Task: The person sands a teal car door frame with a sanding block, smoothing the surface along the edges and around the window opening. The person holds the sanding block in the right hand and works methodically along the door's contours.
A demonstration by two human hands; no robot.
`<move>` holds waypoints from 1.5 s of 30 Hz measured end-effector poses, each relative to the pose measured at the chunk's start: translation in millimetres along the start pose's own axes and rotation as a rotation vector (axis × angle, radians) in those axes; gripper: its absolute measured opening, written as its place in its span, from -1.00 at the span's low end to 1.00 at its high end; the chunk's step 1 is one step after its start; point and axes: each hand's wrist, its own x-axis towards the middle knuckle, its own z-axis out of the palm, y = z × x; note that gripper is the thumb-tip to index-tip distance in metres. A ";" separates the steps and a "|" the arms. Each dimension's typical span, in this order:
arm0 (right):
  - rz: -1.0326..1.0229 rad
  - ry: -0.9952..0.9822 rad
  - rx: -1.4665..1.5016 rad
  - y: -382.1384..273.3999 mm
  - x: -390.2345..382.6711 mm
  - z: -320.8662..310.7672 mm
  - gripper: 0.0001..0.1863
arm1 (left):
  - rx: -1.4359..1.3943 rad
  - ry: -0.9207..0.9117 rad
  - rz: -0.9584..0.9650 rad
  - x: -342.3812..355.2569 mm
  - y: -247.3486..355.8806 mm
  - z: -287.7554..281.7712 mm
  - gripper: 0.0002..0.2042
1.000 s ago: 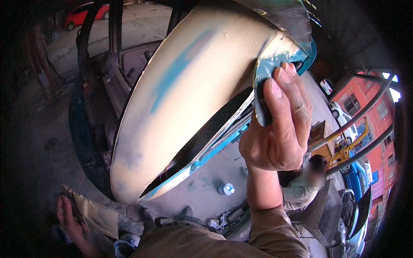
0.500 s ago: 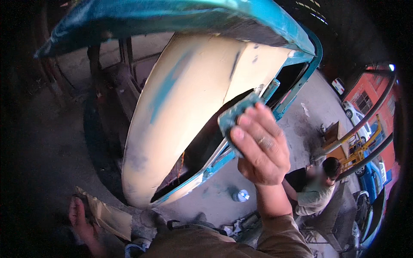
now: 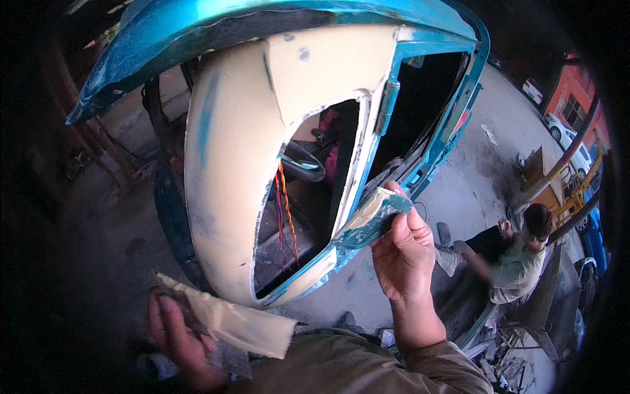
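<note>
Sanded filler-coated car door [image 3: 230, 171], stiff and heavy, just above both hands. Right hand [image 3: 403, 253] pinching its lower corner edge; left hand [image 3: 177, 331] gripping limp, light sandpaper sheet [image 3: 236, 325] below.

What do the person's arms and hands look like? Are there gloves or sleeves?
No gloves: both hands are bare. The right hand comes out of a loose khaki-brown sleeve that ends at the wrist, with soft folds in the cloth. The left hand sits low in shadow, and its sleeve cannot be made out. No watch or rings show.
</note>
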 end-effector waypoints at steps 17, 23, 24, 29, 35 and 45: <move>0.094 -0.524 -0.721 -51.0 -50.3 -36.0 -0.62 | -0.314 -0.322 0.241 -58.6 31.7 93.8 -0.68; 0.150 0.074 0.048 -35.4 -32.8 -75.0 -0.12 | -0.252 -0.907 0.015 -48.5 13.5 107.6 -0.78; 0.164 -0.015 0.207 -36.4 -28.3 -79.7 -0.02 | -0.261 -1.052 -0.092 -49.1 12.0 114.0 -0.78; 0.222 -0.063 0.467 -25.1 -15.9 -60.0 0.00 | -0.208 -1.463 -0.213 -69.1 4.9 148.0 -0.75; 0.110 -0.248 0.320 -12.8 -17.7 -57.4 0.04 | -0.242 -1.536 -0.107 -83.9 -5.0 157.5 -0.80; 0.115 -0.530 -0.666 -30.4 -57.7 -103.6 0.17 | -0.188 -1.493 -0.298 -50.8 13.9 142.7 -0.73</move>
